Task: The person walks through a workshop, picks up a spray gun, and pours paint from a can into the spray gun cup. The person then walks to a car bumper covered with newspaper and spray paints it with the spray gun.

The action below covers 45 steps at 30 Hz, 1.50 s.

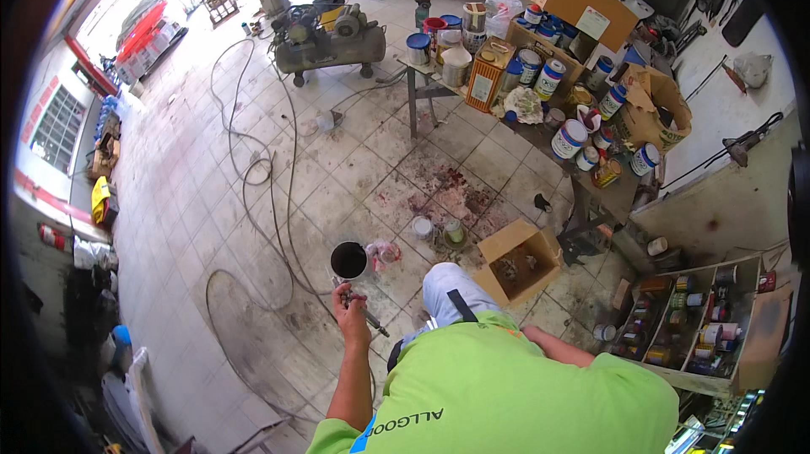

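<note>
Left hand (348,310), grip curled around a slim metal tool (373,321).

Dark lettering (408,420) on green shirt (540,386); white labels (594,24) on carton flap (567,0) and brown tin (498,59), print illegible.

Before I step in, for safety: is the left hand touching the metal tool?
Touching: the head view shows the left hand gripping the metal tool, jutting out rightward.

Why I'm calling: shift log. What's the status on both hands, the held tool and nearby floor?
Left hand gripping apparent spray gun. Right hand hidden. Bucket near left hand; hose looped across tiled floor.
</note>
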Each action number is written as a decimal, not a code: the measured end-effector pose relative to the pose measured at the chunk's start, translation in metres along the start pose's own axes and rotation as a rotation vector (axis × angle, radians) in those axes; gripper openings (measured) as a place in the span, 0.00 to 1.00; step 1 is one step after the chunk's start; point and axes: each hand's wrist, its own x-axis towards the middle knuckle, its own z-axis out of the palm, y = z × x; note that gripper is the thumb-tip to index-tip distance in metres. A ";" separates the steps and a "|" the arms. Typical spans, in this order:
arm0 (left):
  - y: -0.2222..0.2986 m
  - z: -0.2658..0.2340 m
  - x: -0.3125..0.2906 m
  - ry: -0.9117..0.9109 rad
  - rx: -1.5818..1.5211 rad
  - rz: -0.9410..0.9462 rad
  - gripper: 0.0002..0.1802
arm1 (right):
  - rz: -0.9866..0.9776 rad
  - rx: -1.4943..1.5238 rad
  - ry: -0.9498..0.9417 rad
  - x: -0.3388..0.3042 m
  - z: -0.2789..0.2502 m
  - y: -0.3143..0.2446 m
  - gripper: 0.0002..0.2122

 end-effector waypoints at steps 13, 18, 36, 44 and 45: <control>0.117 0.099 0.279 0.121 -0.071 -0.067 0.25 | -0.749 0.339 0.906 0.198 -0.562 -0.433 0.16; 0.162 0.073 0.337 0.312 -0.081 0.017 0.25 | -0.527 0.093 1.383 0.280 -0.794 -0.525 0.14; 0.250 -0.020 0.725 0.390 -0.027 -0.083 0.23 | 0.256 0.213 1.656 0.303 -0.919 -0.607 0.25; 0.332 0.002 0.953 0.116 0.011 0.058 0.25 | -0.730 0.606 1.313 0.273 -0.801 -0.923 0.27; 0.348 0.009 0.977 0.086 -0.006 0.045 0.25 | -0.780 0.579 1.253 0.270 -0.789 -0.978 0.28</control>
